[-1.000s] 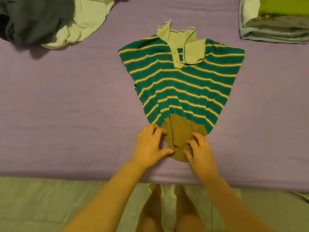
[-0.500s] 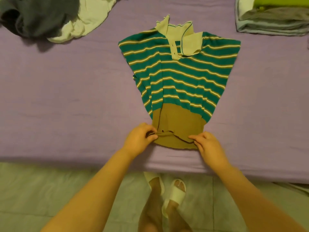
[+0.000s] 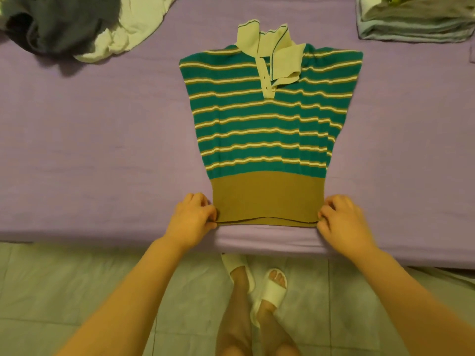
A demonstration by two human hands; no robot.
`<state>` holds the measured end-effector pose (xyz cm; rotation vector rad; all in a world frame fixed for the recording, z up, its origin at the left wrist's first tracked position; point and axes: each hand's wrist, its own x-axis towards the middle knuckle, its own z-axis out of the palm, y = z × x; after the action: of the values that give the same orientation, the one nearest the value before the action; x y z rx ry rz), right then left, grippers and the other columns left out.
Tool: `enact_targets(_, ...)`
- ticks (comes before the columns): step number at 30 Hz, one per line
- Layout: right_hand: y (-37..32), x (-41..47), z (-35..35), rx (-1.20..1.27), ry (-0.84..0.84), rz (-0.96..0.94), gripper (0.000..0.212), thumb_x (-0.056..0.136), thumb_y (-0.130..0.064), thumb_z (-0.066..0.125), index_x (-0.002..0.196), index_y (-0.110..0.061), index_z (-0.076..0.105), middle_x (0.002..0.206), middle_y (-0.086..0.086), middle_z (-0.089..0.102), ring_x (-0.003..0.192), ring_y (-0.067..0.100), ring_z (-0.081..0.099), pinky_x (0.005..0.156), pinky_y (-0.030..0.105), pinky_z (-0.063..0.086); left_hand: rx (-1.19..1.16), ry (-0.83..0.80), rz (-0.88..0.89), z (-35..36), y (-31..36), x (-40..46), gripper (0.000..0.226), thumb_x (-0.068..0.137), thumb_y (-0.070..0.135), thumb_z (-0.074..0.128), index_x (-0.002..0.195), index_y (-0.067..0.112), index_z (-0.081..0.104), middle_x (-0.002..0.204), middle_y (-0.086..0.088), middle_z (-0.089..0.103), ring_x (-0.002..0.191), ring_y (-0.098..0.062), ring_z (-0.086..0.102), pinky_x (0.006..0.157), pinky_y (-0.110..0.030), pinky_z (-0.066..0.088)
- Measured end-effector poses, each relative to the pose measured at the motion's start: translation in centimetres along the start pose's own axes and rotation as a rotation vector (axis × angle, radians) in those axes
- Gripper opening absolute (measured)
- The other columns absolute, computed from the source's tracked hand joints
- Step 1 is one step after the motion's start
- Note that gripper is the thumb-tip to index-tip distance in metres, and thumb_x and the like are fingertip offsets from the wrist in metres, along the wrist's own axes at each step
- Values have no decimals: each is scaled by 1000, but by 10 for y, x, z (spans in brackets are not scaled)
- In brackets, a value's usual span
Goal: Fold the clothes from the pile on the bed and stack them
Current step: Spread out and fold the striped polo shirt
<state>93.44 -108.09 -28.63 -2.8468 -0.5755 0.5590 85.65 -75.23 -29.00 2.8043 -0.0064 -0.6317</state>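
Lengthwise, polo shirt (image 3: 267, 129) lies collar away; both hands' fingers (image 3: 205, 214) pinch its hem corners.

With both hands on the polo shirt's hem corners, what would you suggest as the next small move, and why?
Probably lift the hem and carry it up to the collar, halving the polo shirt. Its sides already look tucked in, it lies flat, and the left hand and right hand each pinch a bottom corner.

The left hand (image 3: 191, 217) and right hand (image 3: 343, 219) now sit apart at the hem corners — the striped shirt's (image 3: 267, 119) brown band is spread flat, no longer bunched.
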Motion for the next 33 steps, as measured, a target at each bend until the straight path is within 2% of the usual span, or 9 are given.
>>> enact_targets(3,-28,13,2,3,45,-120,21,70,-13,76,88,-6,68,110,16,61,109,39,55,86,46,45,17,115,43,3,19,9,20,77,33,72,84,16,66,99,-7,56,96,-31,49,75,-39,39)
enact_targets(6,-52,29,12,12,-47,-219,37,80,-28,72,113,-12,64,123,9,56,123,31,46,97,41,38,-50,119,116,5,48,32,25,83,38,66,96,17,62,101,-5,53,97,-27,46,77,-37,36)
enact_targets(8,-58,35,21,-14,-78,-244,38,87,-32,63,122,-17,60,123,6,53,120,27,44,94,37,35,-51,74,141,9,65,47,33,84,42,63,106,19,57,106,-3,51,101,-24,44,78,-34,32)
enact_targets(11,-56,39,26,-47,-75,-224,29,96,-32,48,121,-25,60,114,0,57,110,23,46,86,33,34,0,-6,198,14,77,61,43,83,44,64,115,18,51,111,-5,49,104,-25,45,79,-35,33)
enact_targets(17,-51,46,17,-49,-290,-248,29,100,-34,37,122,-32,57,118,-5,56,112,18,47,84,29,30,-61,-250,178,6,66,63,22,93,15,50,113,12,58,116,-11,57,106,-29,53,84,-38,42)
enact_targets(23,-59,54,9,-55,-498,-200,27,99,-33,39,118,-27,58,118,0,54,111,21,50,85,30,38,-157,-472,168,-12,63,71,20,90,30,59,103,16,66,108,-6,65,99,-26,58,77,-33,47)
enact_targets(27,-57,80,-9,108,-428,-91,25,98,-33,43,111,-21,61,109,2,55,100,20,54,81,30,43,-174,-227,138,-29,64,98,28,94,36,53,113,18,62,113,-6,57,106,-24,51,85,-36,45)
enact_targets(29,-51,103,-18,123,-282,-53,26,98,-30,42,114,-20,61,112,2,56,105,20,51,86,30,42,-123,-93,133,-36,65,117,32,95,31,49,125,20,55,124,-5,48,116,-24,41,92,-36,40)
enact_targets(33,-39,158,-31,-18,-129,-72,33,97,-26,44,128,-22,54,126,2,50,117,22,42,94,34,36,31,-20,91,-45,71,162,52,93,30,52,141,21,35,148,-8,27,137,-30,20,110,-44,23)
